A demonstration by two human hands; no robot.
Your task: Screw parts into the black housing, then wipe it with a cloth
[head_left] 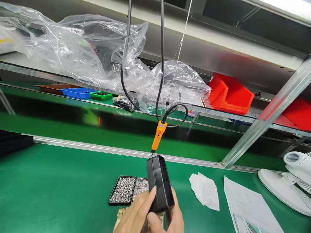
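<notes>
- Low centre of the frame: left hand (136, 212) and right hand (171, 216) close together, both clamped on a black plastic housing (159, 183).
- It looks light, rigid, smooth; best gripped by its side walls.
- An orange screwdriver (157, 136) hangs just above.
</notes>
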